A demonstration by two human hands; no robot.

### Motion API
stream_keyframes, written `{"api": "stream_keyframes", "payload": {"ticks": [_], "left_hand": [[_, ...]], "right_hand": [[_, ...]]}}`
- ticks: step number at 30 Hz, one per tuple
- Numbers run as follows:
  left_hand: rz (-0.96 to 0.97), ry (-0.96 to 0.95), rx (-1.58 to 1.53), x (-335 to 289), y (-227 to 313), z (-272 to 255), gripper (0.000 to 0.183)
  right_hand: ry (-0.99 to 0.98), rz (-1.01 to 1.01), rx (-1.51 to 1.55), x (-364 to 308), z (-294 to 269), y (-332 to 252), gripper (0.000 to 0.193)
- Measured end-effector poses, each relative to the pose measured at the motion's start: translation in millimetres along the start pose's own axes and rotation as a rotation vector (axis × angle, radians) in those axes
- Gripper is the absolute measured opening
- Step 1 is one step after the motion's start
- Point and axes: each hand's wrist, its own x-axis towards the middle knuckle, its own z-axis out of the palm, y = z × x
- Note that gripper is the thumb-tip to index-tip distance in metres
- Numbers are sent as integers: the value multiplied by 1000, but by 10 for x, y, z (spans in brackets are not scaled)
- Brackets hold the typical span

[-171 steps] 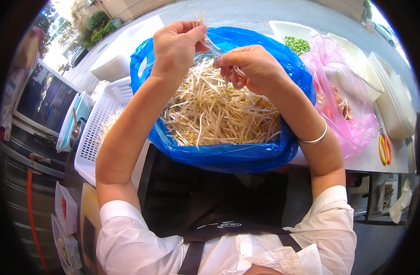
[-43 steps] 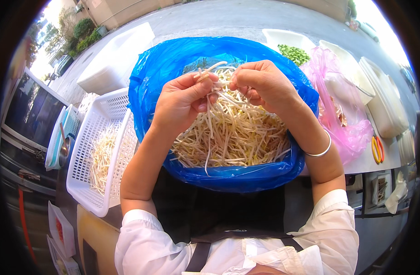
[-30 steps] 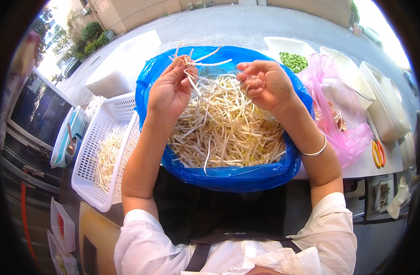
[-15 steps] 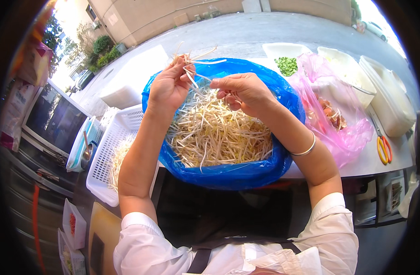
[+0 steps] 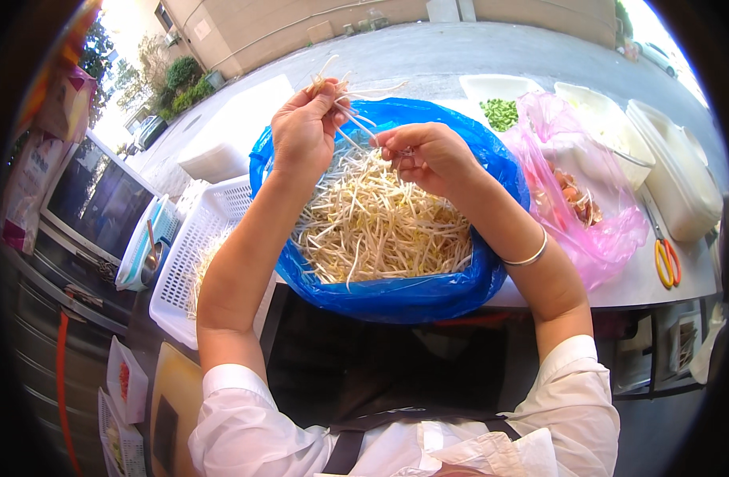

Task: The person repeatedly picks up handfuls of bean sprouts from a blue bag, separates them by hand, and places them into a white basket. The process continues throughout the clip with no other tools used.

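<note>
Two bare hands are raised over a blue bag that is packed with a heap of bean sprouts and set at the near edge of the table. A silver bangle is worn on the right wrist. The right hand is held just above the heap, its fingertips pinched together on a single sprout. Slightly farther off, a small bunch of sprouts is clamped between thumb and fingers of the left hand, with the stems fanned out above the bag's far rim. A white basket holding a few sprouts is set just left of the bag. To the right, a pink bag and orange-handled scissors are seen. Farthest off, a white tray of green pieces is placed.
</note>
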Motion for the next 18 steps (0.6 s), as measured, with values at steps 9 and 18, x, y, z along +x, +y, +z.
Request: {"api": "stream_keyframes", "payload": {"ticks": [9, 18], "left_hand": [[-5, -13, 45, -14, -79, -45, 16], [-11, 34, 115, -14, 39, -59, 15]], "right_hand": [[63, -56, -134, -21, 35, 46, 14], [162, 15, 117, 113, -82, -3, 18]]}}
